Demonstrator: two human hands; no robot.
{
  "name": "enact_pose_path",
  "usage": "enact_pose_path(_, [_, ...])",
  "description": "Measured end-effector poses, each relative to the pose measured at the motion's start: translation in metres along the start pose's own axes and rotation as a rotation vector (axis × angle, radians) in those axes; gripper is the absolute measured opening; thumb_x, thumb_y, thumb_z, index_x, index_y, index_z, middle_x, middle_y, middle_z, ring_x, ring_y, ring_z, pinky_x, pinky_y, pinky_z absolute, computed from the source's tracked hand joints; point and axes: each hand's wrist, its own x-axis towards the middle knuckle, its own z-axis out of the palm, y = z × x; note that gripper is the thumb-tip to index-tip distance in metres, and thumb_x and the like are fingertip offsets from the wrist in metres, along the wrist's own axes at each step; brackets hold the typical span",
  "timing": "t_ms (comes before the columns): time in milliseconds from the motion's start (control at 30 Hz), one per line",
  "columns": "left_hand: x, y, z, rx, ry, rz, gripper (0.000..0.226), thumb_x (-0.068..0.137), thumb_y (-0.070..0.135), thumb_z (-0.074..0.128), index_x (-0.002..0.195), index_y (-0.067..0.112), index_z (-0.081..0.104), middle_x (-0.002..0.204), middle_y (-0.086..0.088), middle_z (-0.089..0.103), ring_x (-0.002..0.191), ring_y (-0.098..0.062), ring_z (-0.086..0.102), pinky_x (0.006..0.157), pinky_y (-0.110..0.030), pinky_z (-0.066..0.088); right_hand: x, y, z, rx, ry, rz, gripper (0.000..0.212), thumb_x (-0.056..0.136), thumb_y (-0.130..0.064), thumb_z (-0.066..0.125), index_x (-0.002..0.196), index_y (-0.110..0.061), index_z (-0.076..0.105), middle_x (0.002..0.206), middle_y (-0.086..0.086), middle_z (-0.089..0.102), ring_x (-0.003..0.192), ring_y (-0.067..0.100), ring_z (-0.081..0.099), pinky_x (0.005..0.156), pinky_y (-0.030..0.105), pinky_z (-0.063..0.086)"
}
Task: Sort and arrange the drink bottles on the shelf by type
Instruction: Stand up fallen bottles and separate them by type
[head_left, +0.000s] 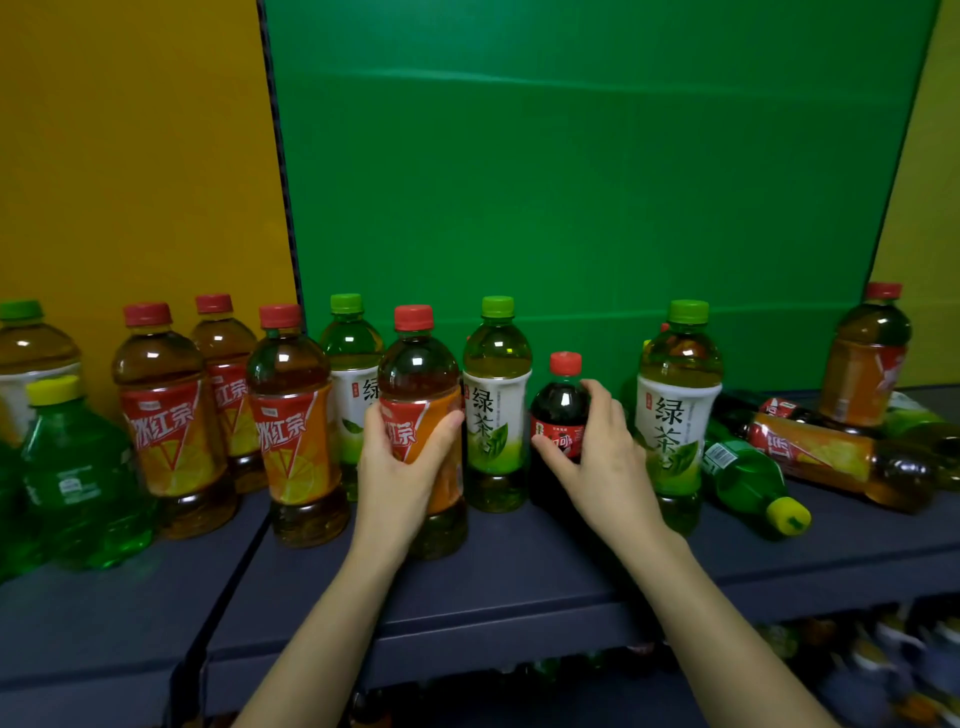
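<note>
The left hand (397, 457) wraps around the label of an upright iced black tea bottle (422, 431) with a red cap, thumb on the left side and fingers curled over the right, gripping it as it stands on the dark blue shelf (519, 571). The right hand (597, 441) closes on a small cola bottle (558, 415), also red-capped and upright, with the thumb across its red label and the fingers around its right shoulder.

Between the two held bottles stands a green tea bottle (496, 405) with a green cap and white label. Just right of the right hand stands a second green tea bottle (678, 415). To the left of the left hand, three more iced black tea bottles stand close together: one nearest (296, 426), one further left (169, 421) and one behind them (226, 384). A third green tea bottle (353, 374) stands behind the held tea. At far left is a green soda bottle (78, 478) with a yellow cap.

On the right, a green soda bottle (753, 483) lies on its side, its yellow cap pointing toward the shelf's front edge, beside a toppled iced black tea bottle (831, 457). Another iced black tea bottle (867, 364) stands upright at far right.
</note>
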Motion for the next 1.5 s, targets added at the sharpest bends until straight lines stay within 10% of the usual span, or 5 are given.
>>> enact_pose_path(400, [-0.004, -0.004, -0.006, 0.201, -0.003, 0.024, 0.064, 0.078, 0.035, 0.067, 0.133, 0.023, 0.037, 0.127, 0.009, 0.050, 0.115, -0.005, 0.049, 0.097, -0.026, 0.040, -0.014, 0.005, -0.007, 0.018, -0.145, 0.030, 0.078, 0.093, -0.035, 0.051, 0.149, -0.018, 0.000, 0.152, 0.005, 0.027, 0.134, 0.022, 0.036, 0.104, 0.035, 0.032])
enact_pose_path(633, [-0.037, 0.009, 0.003, 0.525, 0.171, 0.530, 0.052, 0.084, 0.013, 0.062, 0.130, 0.002, 0.042, 0.131, -0.018, 0.045, 0.126, -0.021, 0.036, 0.111, -0.027, 0.026, -0.047, 0.019, -0.049, 0.041, -0.167, -0.033, 0.042, 0.092, -0.029, 0.052, 0.133, -0.026, 0.041, 0.125, -0.012, 0.048, 0.103, 0.001, 0.051, 0.097, 0.034, 0.041])
enact_pose_path(1000, [-0.077, 0.015, 0.117, 0.683, -0.516, 0.811, 0.014, 0.088, 0.018, 0.053, 0.100, 0.017, 0.059, 0.097, 0.004, 0.058, 0.088, -0.013, 0.056, 0.071, -0.025, 0.045, -0.029, 0.138, -0.133, -0.005, -0.022, -0.047, 0.017, 0.089, -0.011, 0.056, 0.097, -0.023, 0.066, 0.097, -0.014, 0.065, 0.093, 0.005, 0.061, 0.081, 0.024, 0.049])
enact_pose_path(1300, [-0.069, 0.004, 0.227, 0.801, -0.741, 0.528, 0.072, 0.078, -0.004, 0.044, 0.144, 0.016, 0.024, 0.149, 0.003, 0.019, 0.136, -0.006, 0.010, 0.107, -0.006, 0.002, 0.040, 0.232, -0.162, -0.278, -0.285, -0.116, 0.040, 0.090, -0.031, 0.055, 0.127, -0.022, 0.046, 0.126, -0.004, 0.048, 0.120, 0.016, 0.044, 0.096, 0.029, 0.036])
enact_pose_path(1500, [-0.052, -0.002, 0.261, 1.114, -0.780, 0.501, 0.089, 0.077, -0.014, 0.045, 0.149, 0.020, 0.006, 0.157, 0.000, -0.005, 0.145, -0.017, -0.007, 0.113, -0.021, -0.002, 0.062, 0.241, -0.154, -0.520, -0.370, -0.199, 0.061, 0.085, -0.053, 0.053, 0.135, -0.023, 0.034, 0.134, -0.003, 0.042, 0.121, 0.019, 0.043, 0.090, 0.032, 0.040])
